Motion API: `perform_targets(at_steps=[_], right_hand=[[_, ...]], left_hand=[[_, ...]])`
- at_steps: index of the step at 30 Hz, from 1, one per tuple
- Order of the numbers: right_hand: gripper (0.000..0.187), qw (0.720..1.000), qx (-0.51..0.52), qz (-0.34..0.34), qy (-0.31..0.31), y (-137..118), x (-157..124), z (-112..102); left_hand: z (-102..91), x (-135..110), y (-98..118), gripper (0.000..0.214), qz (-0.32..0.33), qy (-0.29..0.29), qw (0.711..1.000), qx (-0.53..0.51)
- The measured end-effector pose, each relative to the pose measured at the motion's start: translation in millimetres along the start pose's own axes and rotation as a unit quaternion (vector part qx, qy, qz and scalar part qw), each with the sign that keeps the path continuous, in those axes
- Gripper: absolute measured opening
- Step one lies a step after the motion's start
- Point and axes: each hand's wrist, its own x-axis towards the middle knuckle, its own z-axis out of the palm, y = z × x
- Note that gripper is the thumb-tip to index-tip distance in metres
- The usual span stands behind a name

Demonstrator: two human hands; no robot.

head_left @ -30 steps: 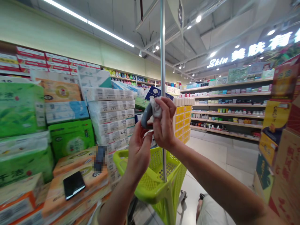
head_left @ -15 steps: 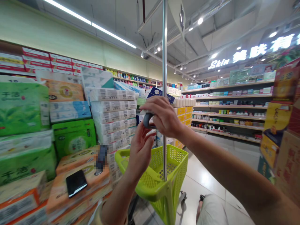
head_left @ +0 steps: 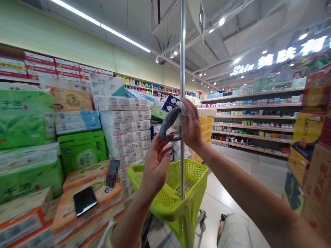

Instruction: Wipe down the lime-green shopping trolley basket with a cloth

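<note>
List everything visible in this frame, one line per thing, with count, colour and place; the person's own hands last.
handle: one, grey, held up at centre.
white wipe: one, pressed on the handle's top.
pole: one, silver, upright at centre.
shopping basket: one, lime green, below the hands.
tissue packs: many, green, orange, white, stacked left.
phone: one, black, on an orange pack.
shelves: several, stocked, right.
left hand: open, fingertips under the handle.
right hand: grips wipe on handle.

Bright, even lighting from ceiling strip lights (head_left: 103, 27) and spotlights (head_left: 220, 21). The illuminated sign (head_left: 278, 55) glares at far right. Wide-angle distortion bends edges; shadows are soft.
</note>
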Motion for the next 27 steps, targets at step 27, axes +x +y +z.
perform_targets(at_steps=[27], right_hand=[[0.030, 0.585, 0.499, 0.619, -0.160, -40, -185, -4]], left_hand=[[-17.2, 2, -3, 0.053, 0.049, 0.013, 0.997, 0.065]])
